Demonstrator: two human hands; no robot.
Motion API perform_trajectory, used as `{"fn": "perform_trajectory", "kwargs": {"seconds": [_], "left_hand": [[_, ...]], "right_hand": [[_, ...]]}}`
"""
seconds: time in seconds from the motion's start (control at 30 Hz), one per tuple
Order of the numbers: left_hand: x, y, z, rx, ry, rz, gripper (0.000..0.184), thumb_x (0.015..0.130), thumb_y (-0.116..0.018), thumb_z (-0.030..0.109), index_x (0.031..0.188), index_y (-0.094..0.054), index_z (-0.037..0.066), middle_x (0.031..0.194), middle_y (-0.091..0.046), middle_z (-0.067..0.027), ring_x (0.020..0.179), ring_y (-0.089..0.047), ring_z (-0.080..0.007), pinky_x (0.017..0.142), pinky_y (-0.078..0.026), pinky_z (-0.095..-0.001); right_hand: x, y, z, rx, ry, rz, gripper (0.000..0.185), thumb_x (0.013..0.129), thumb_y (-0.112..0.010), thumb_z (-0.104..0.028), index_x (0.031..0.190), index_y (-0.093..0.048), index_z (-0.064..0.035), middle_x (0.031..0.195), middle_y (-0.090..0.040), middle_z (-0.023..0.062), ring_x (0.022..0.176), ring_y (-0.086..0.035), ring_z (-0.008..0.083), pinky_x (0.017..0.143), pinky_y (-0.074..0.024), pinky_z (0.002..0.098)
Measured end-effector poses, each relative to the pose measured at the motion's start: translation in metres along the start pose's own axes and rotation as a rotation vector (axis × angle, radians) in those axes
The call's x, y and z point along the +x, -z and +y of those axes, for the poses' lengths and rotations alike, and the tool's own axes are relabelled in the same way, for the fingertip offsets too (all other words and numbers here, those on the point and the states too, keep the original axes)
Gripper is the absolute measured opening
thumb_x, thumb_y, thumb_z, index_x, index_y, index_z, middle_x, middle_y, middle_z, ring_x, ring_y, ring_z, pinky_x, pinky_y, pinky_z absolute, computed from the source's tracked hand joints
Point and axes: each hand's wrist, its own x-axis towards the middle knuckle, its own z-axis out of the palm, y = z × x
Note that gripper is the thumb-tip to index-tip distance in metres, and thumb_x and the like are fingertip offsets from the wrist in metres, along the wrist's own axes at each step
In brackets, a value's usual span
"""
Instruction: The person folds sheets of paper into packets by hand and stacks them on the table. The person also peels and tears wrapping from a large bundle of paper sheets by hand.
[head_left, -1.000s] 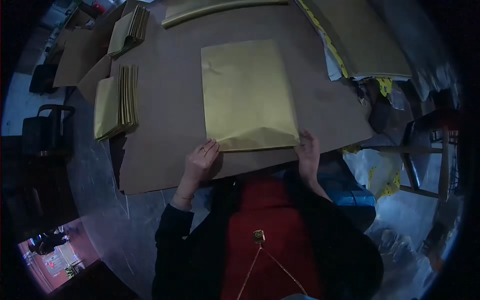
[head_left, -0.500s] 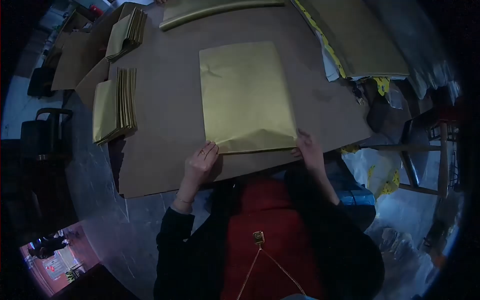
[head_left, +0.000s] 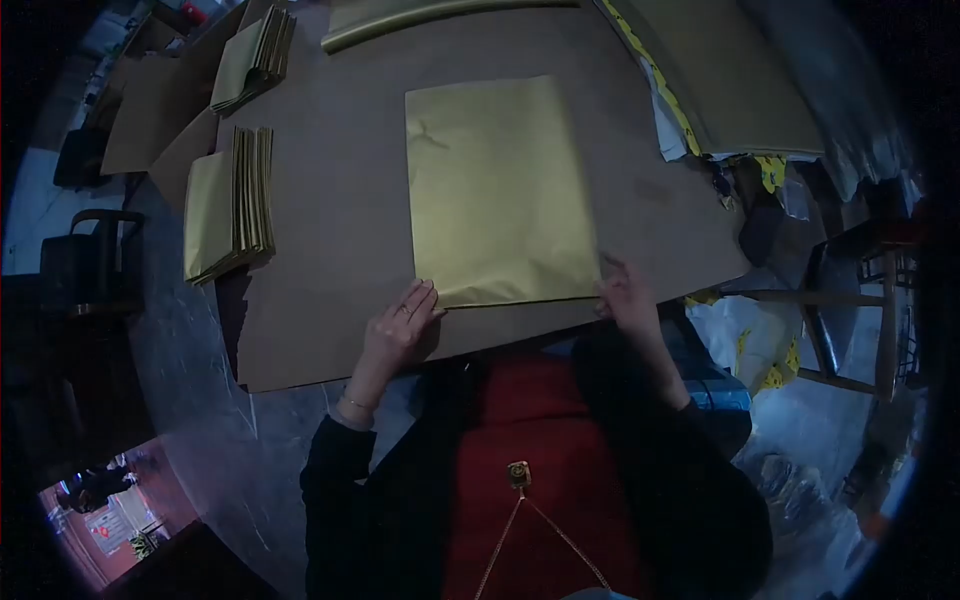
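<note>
A gold paper piece (head_left: 500,190), wide and creased near its upper left corner, lies in front of me on brown cardboard (head_left: 330,340). It looks layered or folded along the near edge, but I cannot tell how many layers there are. At its near left corner, my left hand (head_left: 398,325) has its fingers together on top, closed on the edge. My right hand (head_left: 630,298) is at the near right corner, fingers curled and pinching the side edge. The right fingertips are partly hard to make out in the dim light.
Two bundles of folded gold paper stand at the left, a nearer bundle (head_left: 228,210) and a farther bundle (head_left: 252,62). A gold roll (head_left: 450,22) lies at the far edge. Stacked sheets with yellow-edged wrapping (head_left: 740,80) are at right, near a wooden chair (head_left: 885,310).
The raised bulge along the paper's near edge has flattened somewhat. Both hands stay at the near corners, and the right fingers have shifted slightly.
</note>
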Motion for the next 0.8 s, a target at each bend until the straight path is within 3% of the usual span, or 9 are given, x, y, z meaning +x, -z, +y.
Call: {"fn": "perform_trajectory", "kwargs": {"seconds": [0.1, 0.3, 0.37, 0.5, 0.6, 0.67, 0.7, 0.77, 0.8], "left_hand": [[-0.002, 0.002, -0.002, 0.010, -0.020, -0.049, 0.029, 0.081, -0.063, 0.015, 0.108, -0.063, 0.006, 0.114, -0.063, -0.0069, 0.105, -0.061, -0.0201, 0.076, -0.053, -0.0289], [0.000, 0.004, -0.002, 0.110, -0.073, -0.108, 0.036, 0.083, -0.054, 0.012, 0.119, -0.057, 0.007, 0.116, -0.061, -0.0091, 0.108, -0.059, -0.0224, 0.084, -0.050, -0.0329], [0.008, 0.008, 0.004, 0.129, -0.095, -0.081, 0.035, 0.083, -0.054, 0.012, 0.117, -0.058, 0.007, 0.115, -0.061, -0.0089, 0.108, -0.059, -0.0221, 0.086, -0.049, -0.0337], [0.004, 0.001, 0.002, 0.061, -0.105, -0.023, 0.034, 0.080, -0.055, 0.008, 0.114, -0.060, 0.006, 0.111, -0.063, -0.0091, 0.105, -0.060, -0.0222, 0.087, -0.050, -0.0338], [-0.002, 0.001, 0.003, -0.046, -0.010, 0.007, 0.035, 0.077, -0.056, 0.002, 0.111, -0.061, 0.005, 0.108, -0.064, -0.0102, 0.102, -0.062, -0.0232, 0.082, -0.052, -0.0335], [-0.007, 0.005, 0.007, -0.055, 0.033, -0.023, 0.036, 0.075, -0.057, 0.000, 0.110, -0.062, 0.005, 0.107, -0.064, -0.0106, 0.099, -0.063, -0.0237, 0.079, -0.053, -0.0335], [-0.006, 0.008, 0.008, -0.066, 0.074, -0.052, 0.036, 0.073, -0.057, -0.002, 0.109, -0.062, 0.004, 0.106, -0.064, -0.0109, 0.097, -0.064, -0.0241, 0.077, -0.054, -0.0335], [-0.002, 0.017, 0.011, -0.104, 0.082, -0.031, 0.036, 0.073, -0.057, -0.002, 0.108, -0.063, 0.004, 0.105, -0.064, -0.0108, 0.096, -0.065, -0.0241, 0.075, -0.054, -0.0335], [0.000, 0.023, 0.012, -0.145, 0.086, -0.014, 0.035, 0.072, -0.057, -0.002, 0.107, -0.063, 0.004, 0.105, -0.064, -0.0106, 0.094, -0.065, -0.0242, 0.074, -0.054, -0.0335]], "right_hand": [[-0.001, -0.001, -0.001, -0.058, 0.066, 0.018, 0.043, 0.091, -0.054, -0.012, 0.128, -0.037, 0.0002, 0.078, -0.053, 0.0054, 0.062, -0.054, 0.0099, 0.056, -0.0471, 0.0238], [0.001, -0.003, -0.016, -0.139, -0.057, 0.017, 0.041, 0.089, -0.055, -0.010, 0.125, -0.037, -0.0023, 0.078, -0.051, 0.0043, 0.059, -0.050, 0.0085, 0.055, -0.0463, 0.0238], [0.000, -0.005, -0.018, -0.101, 0.003, 0.041, 0.037, 0.087, -0.058, -0.008, 0.118, -0.041, 0.0014, 0.066, -0.048, 0.0025, 0.054, -0.049, 0.0083, 0.050, -0.0427, 0.0225], [0.001, 0.007, -0.019, -0.115, -0.023, 0.009, 0.039, 0.087, -0.059, -0.009, 0.121, -0.042, 0.0000, 0.067, -0.050, 0.0028, 0.055, -0.050, 0.0080, 0.051, -0.0433, 0.0217], [0.000, 0.020, -0.027, -0.216, -0.067, -0.215, 0.040, 0.087, -0.058, -0.011, 0.124, -0.044, -0.0026, 0.078, -0.055, 0.0071, 0.064, -0.054, 0.0105, 0.059, -0.0463, 0.0241], [-0.004, 0.021, -0.037, -0.681, 0.359, -0.051, 0.047, 0.086, -0.055, -0.006, 0.132, -0.041, -0.0079, 0.113, -0.055, 0.0131, 0.096, -0.058, 0.0219, 0.083, -0.0483, 0.0393], [-0.006, 0.022, -0.044, -0.681, 0.362, -0.052, 0.047, 0.086, -0.055, -0.006, 0.132, -0.041, -0.0079, 0.113, -0.055, 0.0131, 0.096, -0.058, 0.0219, 0.083, -0.0483, 0.0393], [-0.006, 0.024, -0.057, -1.085, 0.768, -0.247, 0.055, 0.083, -0.056, -0.009, 0.135, -0.040, -0.0128, 0.138, -0.041, 0.0088, 0.126, -0.040, 0.0269, 0.106, -0.0294, 0.0487], [-0.003, 0.025, -0.054, -1.085, 0.771, -0.248, 0.055, 0.083, -0.056, -0.009, 0.135, -0.040, -0.0128, 0.138, -0.041, 0.0088, 0.126, -0.040, 0.0269, 0.106, -0.0294, 0.0487]]}}
